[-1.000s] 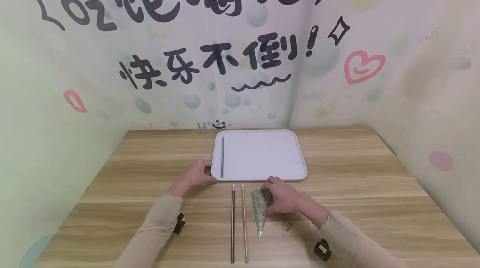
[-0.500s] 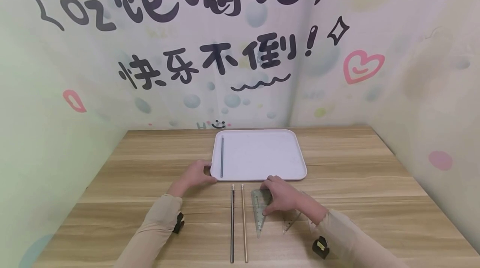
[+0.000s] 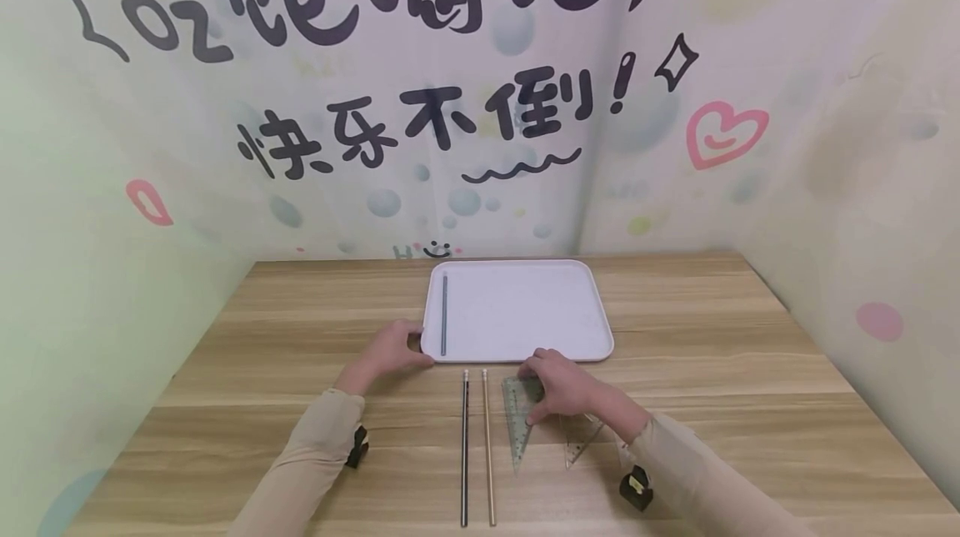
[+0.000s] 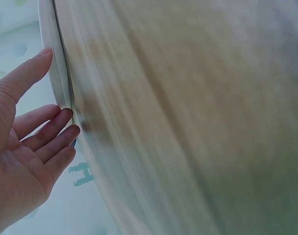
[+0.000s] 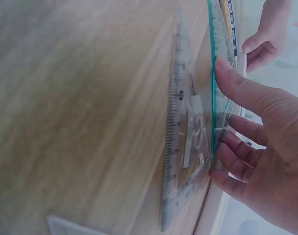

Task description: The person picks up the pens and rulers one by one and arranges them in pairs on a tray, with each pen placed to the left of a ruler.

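In the head view, my left hand (image 3: 390,351) touches the left front corner of the white tray (image 3: 525,308), its thumb at the front edge. The left wrist view shows that hand's fingers (image 4: 51,132) loosely extended along the rim. My right hand (image 3: 564,385) pinches a clear greenish set square (image 3: 514,412) between thumb and fingertips, just in front of the tray. Part of it is hidden by the hand. A second clear set square (image 3: 581,441) lies on the table under the right wrist; the right wrist view shows its scale (image 5: 172,142).
A dark pencil (image 3: 444,316) lies along the tray's left side. Before the tray, a dark pencil (image 3: 465,454) and a wood-coloured pencil (image 3: 489,454) lie side by side on the wooden table (image 3: 735,404). Another clear piece (image 5: 73,227) shows partly in the right wrist view.
My right hand and the greenish set square have shifted slightly forward, toward the tray. My left hand stays at the tray corner, and the pencils have not moved.
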### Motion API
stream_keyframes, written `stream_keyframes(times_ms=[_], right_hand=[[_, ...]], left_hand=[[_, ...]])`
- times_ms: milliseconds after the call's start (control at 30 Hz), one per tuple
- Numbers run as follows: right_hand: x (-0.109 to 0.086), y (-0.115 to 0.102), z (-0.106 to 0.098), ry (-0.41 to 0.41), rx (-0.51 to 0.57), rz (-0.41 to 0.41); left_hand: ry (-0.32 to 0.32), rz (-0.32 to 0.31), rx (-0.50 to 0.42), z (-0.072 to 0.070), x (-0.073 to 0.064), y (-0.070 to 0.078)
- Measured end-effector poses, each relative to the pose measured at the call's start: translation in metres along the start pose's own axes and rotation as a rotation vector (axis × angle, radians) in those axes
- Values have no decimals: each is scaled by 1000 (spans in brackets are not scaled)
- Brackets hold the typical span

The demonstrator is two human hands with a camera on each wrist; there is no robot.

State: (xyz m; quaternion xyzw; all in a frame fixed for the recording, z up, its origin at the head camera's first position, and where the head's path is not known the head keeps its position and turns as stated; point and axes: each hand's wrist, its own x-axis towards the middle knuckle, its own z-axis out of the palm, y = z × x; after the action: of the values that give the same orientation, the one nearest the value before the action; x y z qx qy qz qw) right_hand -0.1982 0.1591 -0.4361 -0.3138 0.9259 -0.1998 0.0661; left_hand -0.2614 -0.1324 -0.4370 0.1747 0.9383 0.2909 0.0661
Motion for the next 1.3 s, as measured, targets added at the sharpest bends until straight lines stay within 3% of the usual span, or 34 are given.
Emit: stream_keyframes(times_ms=[267,500,933,1300], right_hand=[[-1,3,0,19,53,-6],[0,16,-2,21,178,-60],[4,26,-15,-109,293,-132],[7,38,-19,-172,442,-143]], left_hand=[[5,2,2,0,-1,1],[11,-2,11,2,0,-1],[18,43,11,-2,-3,0],[4,-12,23,2,1,-1]])
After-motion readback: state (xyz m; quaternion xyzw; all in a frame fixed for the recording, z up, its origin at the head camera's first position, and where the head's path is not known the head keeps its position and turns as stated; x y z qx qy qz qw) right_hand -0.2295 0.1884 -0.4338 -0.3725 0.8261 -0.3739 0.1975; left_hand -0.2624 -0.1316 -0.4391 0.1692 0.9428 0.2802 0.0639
